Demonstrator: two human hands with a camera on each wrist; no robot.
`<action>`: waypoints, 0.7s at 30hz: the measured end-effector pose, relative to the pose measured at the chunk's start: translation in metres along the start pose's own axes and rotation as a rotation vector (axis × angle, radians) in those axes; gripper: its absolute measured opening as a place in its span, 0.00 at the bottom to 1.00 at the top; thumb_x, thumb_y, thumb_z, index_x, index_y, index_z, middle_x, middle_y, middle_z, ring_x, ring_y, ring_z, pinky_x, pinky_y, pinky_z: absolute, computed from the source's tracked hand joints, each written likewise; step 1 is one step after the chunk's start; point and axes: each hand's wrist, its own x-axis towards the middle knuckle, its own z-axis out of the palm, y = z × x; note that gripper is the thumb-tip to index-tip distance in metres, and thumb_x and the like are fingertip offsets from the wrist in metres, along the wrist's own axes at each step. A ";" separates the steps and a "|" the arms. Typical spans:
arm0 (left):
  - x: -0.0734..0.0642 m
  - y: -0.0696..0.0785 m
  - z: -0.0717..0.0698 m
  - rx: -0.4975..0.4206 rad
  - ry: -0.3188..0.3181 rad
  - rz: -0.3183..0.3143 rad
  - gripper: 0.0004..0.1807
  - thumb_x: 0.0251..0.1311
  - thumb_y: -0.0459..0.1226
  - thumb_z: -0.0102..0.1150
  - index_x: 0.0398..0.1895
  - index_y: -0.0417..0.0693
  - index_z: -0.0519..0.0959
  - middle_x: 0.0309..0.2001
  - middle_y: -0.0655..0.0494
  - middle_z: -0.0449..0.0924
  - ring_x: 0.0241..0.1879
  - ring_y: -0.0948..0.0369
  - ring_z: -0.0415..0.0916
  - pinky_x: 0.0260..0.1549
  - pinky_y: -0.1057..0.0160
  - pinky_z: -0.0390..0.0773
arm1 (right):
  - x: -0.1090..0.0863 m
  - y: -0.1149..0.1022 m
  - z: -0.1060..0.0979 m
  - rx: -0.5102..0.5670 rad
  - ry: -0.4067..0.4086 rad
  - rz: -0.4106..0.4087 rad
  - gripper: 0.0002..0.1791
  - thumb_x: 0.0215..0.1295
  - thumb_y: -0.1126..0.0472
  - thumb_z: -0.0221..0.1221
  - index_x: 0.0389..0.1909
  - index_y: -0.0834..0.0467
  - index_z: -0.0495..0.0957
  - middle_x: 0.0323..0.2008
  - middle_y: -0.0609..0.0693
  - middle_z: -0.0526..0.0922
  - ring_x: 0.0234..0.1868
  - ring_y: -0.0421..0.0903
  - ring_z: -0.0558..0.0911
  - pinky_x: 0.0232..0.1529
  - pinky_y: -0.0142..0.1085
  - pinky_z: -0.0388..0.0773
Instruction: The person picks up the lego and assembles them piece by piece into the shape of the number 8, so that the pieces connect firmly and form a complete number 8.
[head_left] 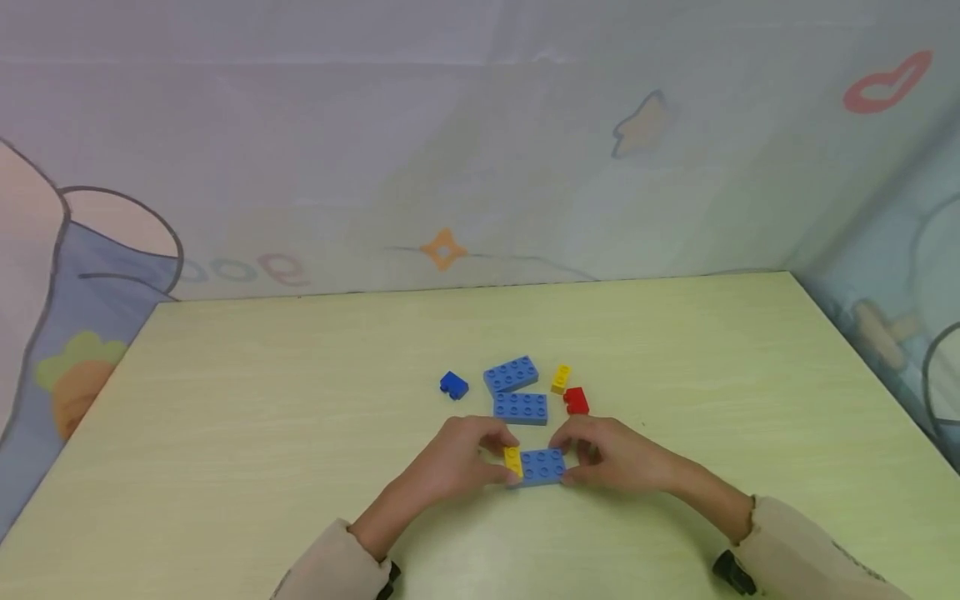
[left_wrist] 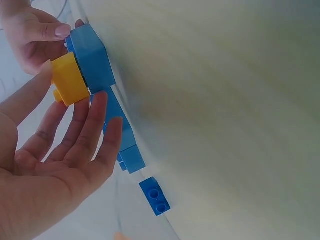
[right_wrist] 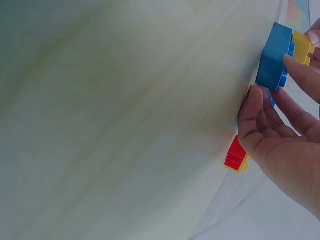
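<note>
At the near middle of the table, a small yellow brick (head_left: 513, 461) sits on the left end of a blue eight-stud-size brick (head_left: 542, 467). My left hand (head_left: 459, 458) pinches the yellow brick between thumb and fingers. In the left wrist view, the yellow brick (left_wrist: 70, 80) rises above the blue brick (left_wrist: 94, 57), its studs pointing away from the table. The right hand (head_left: 622, 454) grips the blue brick's right end, thumb on the near side and fingers on the far side. From the right wrist, a row of bare studs shows along this blue brick (right_wrist: 275, 57).
Just beyond the hands lie two more blue bricks, one level (head_left: 521, 408) and one angled (head_left: 512, 374). A small dark blue brick (head_left: 453, 386) is to their left. A yellow brick (head_left: 560, 379) and a red brick (head_left: 577, 401) lie to their right. A printed cloth (head_left: 450, 150) hangs behind the table.
</note>
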 end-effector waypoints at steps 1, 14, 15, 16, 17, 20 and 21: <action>0.000 -0.001 0.000 -0.002 0.003 0.001 0.13 0.47 0.35 0.68 0.38 0.44 0.80 0.35 0.59 0.80 0.38 0.61 0.75 0.39 0.65 0.74 | 0.000 0.000 0.000 0.001 0.001 -0.004 0.15 0.54 0.62 0.64 0.43 0.59 0.75 0.31 0.45 0.73 0.29 0.41 0.70 0.30 0.29 0.69; -0.001 -0.001 0.001 -0.016 0.010 -0.010 0.13 0.46 0.35 0.69 0.37 0.44 0.80 0.35 0.58 0.80 0.38 0.59 0.75 0.39 0.63 0.74 | -0.001 -0.005 -0.013 -0.016 0.033 0.024 0.15 0.57 0.61 0.62 0.44 0.60 0.75 0.38 0.47 0.77 0.35 0.42 0.73 0.35 0.31 0.74; -0.001 -0.001 0.001 -0.014 0.012 -0.008 0.13 0.46 0.35 0.69 0.36 0.44 0.79 0.35 0.58 0.80 0.38 0.59 0.75 0.39 0.63 0.74 | -0.001 -0.005 -0.015 -0.024 0.049 0.022 0.15 0.57 0.61 0.62 0.44 0.61 0.75 0.38 0.48 0.77 0.35 0.42 0.73 0.34 0.31 0.74; -0.001 -0.001 0.001 -0.014 0.012 -0.008 0.13 0.46 0.35 0.69 0.36 0.45 0.79 0.35 0.58 0.79 0.38 0.59 0.75 0.39 0.63 0.74 | -0.001 -0.005 -0.018 -0.038 0.065 0.016 0.15 0.57 0.61 0.62 0.44 0.61 0.75 0.38 0.49 0.77 0.35 0.42 0.73 0.34 0.31 0.74; -0.001 -0.001 0.001 -0.013 0.011 -0.008 0.13 0.46 0.35 0.69 0.36 0.45 0.79 0.35 0.58 0.79 0.38 0.59 0.75 0.39 0.63 0.74 | -0.001 -0.005 -0.021 -0.047 0.081 0.007 0.15 0.57 0.62 0.62 0.44 0.62 0.75 0.38 0.50 0.77 0.35 0.43 0.73 0.33 0.31 0.74; -0.002 0.000 0.001 -0.007 0.013 -0.005 0.13 0.46 0.35 0.69 0.36 0.45 0.79 0.35 0.58 0.80 0.38 0.59 0.75 0.39 0.63 0.74 | 0.001 -0.005 -0.028 -0.086 0.118 -0.023 0.14 0.56 0.64 0.62 0.43 0.63 0.75 0.36 0.50 0.76 0.33 0.43 0.73 0.31 0.30 0.73; -0.002 0.000 0.001 -0.006 0.013 -0.005 0.13 0.46 0.35 0.69 0.36 0.45 0.79 0.35 0.58 0.79 0.38 0.59 0.75 0.39 0.63 0.74 | 0.002 -0.005 -0.030 -0.102 0.126 -0.028 0.14 0.56 0.64 0.62 0.43 0.63 0.75 0.35 0.51 0.76 0.33 0.43 0.73 0.31 0.30 0.73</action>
